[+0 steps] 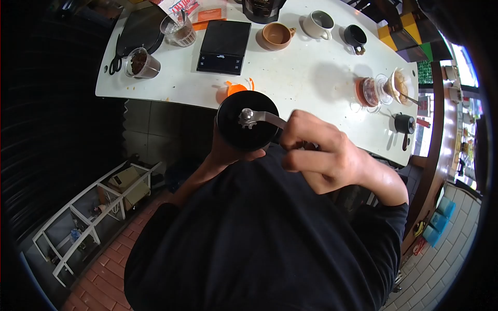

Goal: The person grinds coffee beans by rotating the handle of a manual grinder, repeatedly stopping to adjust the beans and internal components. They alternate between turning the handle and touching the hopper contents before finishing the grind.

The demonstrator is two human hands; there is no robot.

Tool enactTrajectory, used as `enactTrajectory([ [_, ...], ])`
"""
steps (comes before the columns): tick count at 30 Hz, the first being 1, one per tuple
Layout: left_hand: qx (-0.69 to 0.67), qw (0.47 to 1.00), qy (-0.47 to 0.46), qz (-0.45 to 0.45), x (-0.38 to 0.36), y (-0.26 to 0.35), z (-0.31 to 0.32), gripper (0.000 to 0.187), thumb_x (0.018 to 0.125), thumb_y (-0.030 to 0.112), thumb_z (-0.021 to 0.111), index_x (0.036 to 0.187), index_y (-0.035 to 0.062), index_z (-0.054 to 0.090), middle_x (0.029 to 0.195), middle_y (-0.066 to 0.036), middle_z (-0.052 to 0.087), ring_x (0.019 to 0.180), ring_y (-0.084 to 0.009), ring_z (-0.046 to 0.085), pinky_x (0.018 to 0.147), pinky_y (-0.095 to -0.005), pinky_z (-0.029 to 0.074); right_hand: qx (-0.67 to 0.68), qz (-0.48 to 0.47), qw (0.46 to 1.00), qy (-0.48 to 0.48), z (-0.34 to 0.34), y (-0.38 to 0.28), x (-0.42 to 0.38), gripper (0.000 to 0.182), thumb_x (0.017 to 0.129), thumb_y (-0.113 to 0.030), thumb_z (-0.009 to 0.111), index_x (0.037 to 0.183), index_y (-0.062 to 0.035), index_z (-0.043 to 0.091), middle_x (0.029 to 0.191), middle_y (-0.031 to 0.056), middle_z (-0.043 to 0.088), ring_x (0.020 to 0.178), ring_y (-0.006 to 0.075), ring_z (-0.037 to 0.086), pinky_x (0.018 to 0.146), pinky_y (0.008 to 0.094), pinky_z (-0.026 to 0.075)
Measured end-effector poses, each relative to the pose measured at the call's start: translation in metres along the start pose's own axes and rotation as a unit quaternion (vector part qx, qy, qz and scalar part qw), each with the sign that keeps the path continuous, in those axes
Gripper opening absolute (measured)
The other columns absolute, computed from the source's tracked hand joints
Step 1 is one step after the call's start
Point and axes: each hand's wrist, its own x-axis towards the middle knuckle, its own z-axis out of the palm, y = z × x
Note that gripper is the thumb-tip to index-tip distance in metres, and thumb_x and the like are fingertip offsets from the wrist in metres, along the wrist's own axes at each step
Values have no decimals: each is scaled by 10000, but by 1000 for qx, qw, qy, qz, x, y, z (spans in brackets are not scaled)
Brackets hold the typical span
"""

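A black hand grinder [244, 136] with a metal crank [267, 118] is held upright close to my body, beyond the front edge of the table. My left hand [228, 150] is wrapped round the grinder's body from below left, partly hidden under its top. My right hand [319, 150] is closed at the outer end of the crank, and its fingers cover the knob. Just behind the grinder, an orange object [237, 89] sits at the table's near edge, partly hidden.
The white table [295, 78] bears a black scale [224, 46], a cup of dark grounds [142, 63], another clear cup [179, 32], a brown cup [277, 36], a white mug [318, 25], a small black cup [355, 36] and a glass dripper set [381, 89]. A metal rack [93, 220] stands lower left.
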Motion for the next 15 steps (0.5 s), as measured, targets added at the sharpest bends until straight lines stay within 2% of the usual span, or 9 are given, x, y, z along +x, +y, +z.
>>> enactTrajectory([
  [1,-1,1000,4,3,0,0,0,935,566,413,988,1287,13,546,1155,-65,657,1063,-153,648,944,-331,531,-10,-17,1000,-15,2,2,-4,221,603,99,619,796,-2,583,922,125,496,797,283,534,646,360,463],
  [4,79,996,20,29,1,-1,0,974,534,469,987,1273,3,555,1138,-76,668,1034,-156,665,918,-319,539,-27,-39,999,11,7,5,-11,204,594,89,623,762,-15,574,893,123,489,759,279,521,629,356,450],
  [6,165,980,18,109,9,-5,0,910,544,493,971,1208,3,586,1039,-80,695,927,-173,696,833,-331,566,-6,-60,998,33,13,5,-14,191,597,70,611,758,-24,572,874,122,484,727,280,512,629,363,445],
  [8,208,966,17,150,15,-1,2,880,549,505,963,1175,3,601,989,-81,709,874,-181,712,790,-337,580,3,-111,994,-12,24,0,-18,155,662,-62,657,800,-45,587,885,116,492,764,272,526,668,379,456],
  [10,316,931,-32,181,20,12,8,831,553,474,960,1148,14,606,946,-83,711,850,-194,719,775,-348,582,6,-164,986,-35,43,-8,-13,148,701,-143,681,810,-70,611,873,86,502,773,256,533,689,375,463],
  [11,316,931,-35,179,22,11,10,831,553,474,960,1148,14,606,946,-83,711,850,-194,719,775,-348,582,10,-189,981,-32,53,-11,-8,134,719,-164,693,801,-85,622,855,62,507,763,244,534,690,368,468],
  [13,283,957,-38,48,24,10,18,823,522,427,971,1142,27,607,940,-95,709,841,-227,720,763,-363,578,-18,-182,983,-34,60,-13,9,214,678,-206,677,856,-92,641,845,50,500,831,243,533,741,377,452],
  [14,314,948,-49,32,26,16,23,830,482,378,972,1144,32,608,939,-109,707,831,-271,718,758,-385,572,-36,-191,979,-54,65,-12,21,231,691,-221,674,881,-91,665,850,51,522,861,243,539,759,373,450],
  [15,360,926,-78,83,26,29,37,647,616,304,903,1122,35,603,936,-112,708,817,-284,713,745,-389,567,-56,-199,976,-74,71,-10,34,251,704,-236,672,907,-89,690,855,53,544,891,242,546,777,368,449],
])
